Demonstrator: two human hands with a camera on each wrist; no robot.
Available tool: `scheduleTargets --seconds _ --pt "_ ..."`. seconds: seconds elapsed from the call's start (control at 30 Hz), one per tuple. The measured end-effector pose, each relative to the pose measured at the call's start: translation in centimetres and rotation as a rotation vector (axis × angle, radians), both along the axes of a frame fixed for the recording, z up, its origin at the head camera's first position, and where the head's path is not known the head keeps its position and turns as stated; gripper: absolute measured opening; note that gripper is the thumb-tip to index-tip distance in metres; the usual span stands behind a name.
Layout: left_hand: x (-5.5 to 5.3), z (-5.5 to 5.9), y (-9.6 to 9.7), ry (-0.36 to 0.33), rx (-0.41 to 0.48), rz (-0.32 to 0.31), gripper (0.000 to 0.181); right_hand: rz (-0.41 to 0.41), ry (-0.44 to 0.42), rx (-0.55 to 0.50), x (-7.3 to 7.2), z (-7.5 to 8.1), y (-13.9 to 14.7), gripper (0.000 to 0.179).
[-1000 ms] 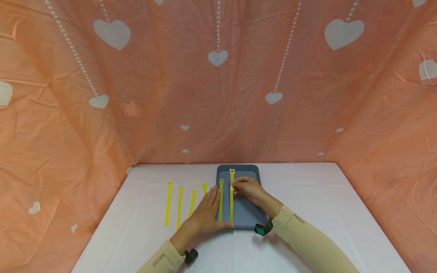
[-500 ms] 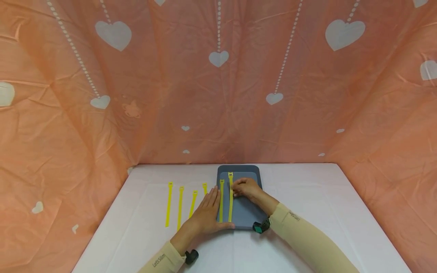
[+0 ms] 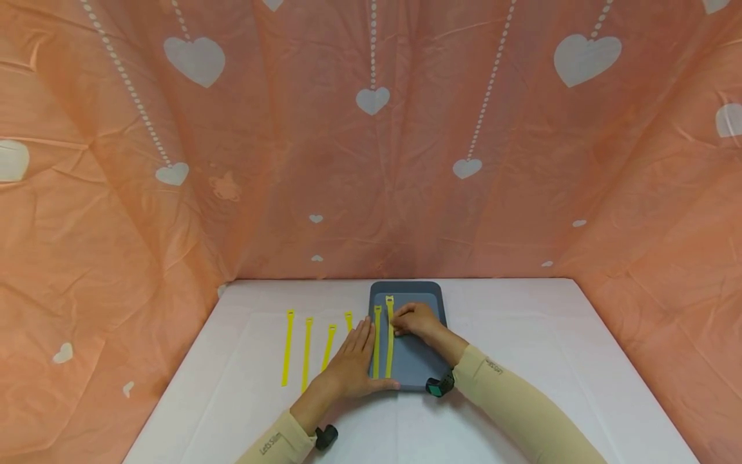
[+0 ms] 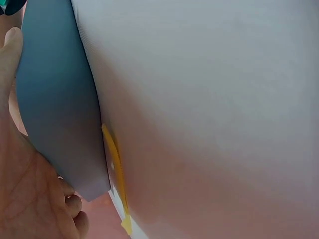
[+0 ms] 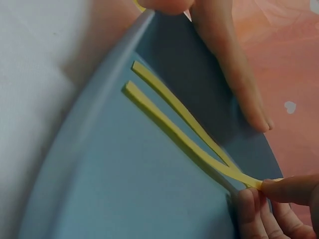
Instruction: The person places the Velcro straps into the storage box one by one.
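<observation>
A blue-grey tray (image 3: 418, 364) lies on the table with two yellow hook-and-loop cable ties in it, side by side. My right hand (image 3: 420, 321) pinches the right-hand cable tie (image 3: 389, 354) below its slotted head, between thumb and fingers. In the right wrist view this held cable tie (image 5: 169, 130) bends up toward the fingertips, while its tail end touches the tray floor. The other cable tie (image 3: 377, 348) lies flat along the tray's left wall. My left hand (image 3: 352, 370) rests against the tray's left side, fingers straight, with its thumb stretched along the near rim.
Left of the tray, several more yellow cable ties (image 3: 288, 351) lie in a spaced row on the white table (image 3: 510, 322). The left hand partly covers the nearest cable tie (image 3: 349, 318). An orange curtain (image 3: 417, 212) with white hearts encloses the back and sides.
My right hand has drawn the pinched cable tie left and slightly toward me, closer to the flat one. Its head now sits lower in the tray. The left hand stays in place.
</observation>
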State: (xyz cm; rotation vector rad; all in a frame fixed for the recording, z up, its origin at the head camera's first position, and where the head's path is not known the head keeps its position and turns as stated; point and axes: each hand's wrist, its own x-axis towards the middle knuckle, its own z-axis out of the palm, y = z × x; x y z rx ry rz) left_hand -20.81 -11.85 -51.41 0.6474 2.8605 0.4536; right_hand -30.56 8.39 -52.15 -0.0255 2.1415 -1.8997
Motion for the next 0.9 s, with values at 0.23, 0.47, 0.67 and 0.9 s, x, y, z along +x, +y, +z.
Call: scheduleTargets --seconds 0.23,0.47,0.67,0.9 --pt "-0.01 -0.08 0.0 0.006 0.005 0.0 0.133 0.008 0.022 0.074 0.27 0.26 -0.26 0.012" --pt "-0.03 -0.06 -0.04 0.006 0.006 0.002 0.133 0.02 0.053 0.077 0.52 0.36 -0.42 0.015" --pt "0.06 0.13 0.06 0.003 0.009 0.003 0.132 0.017 0.08 0.112 0.58 0.37 -0.57 0.014" --pt "0.18 0.41 0.16 0.008 0.006 -0.003 0.131 0.004 0.069 0.115 0.52 0.24 -0.67 0.012"
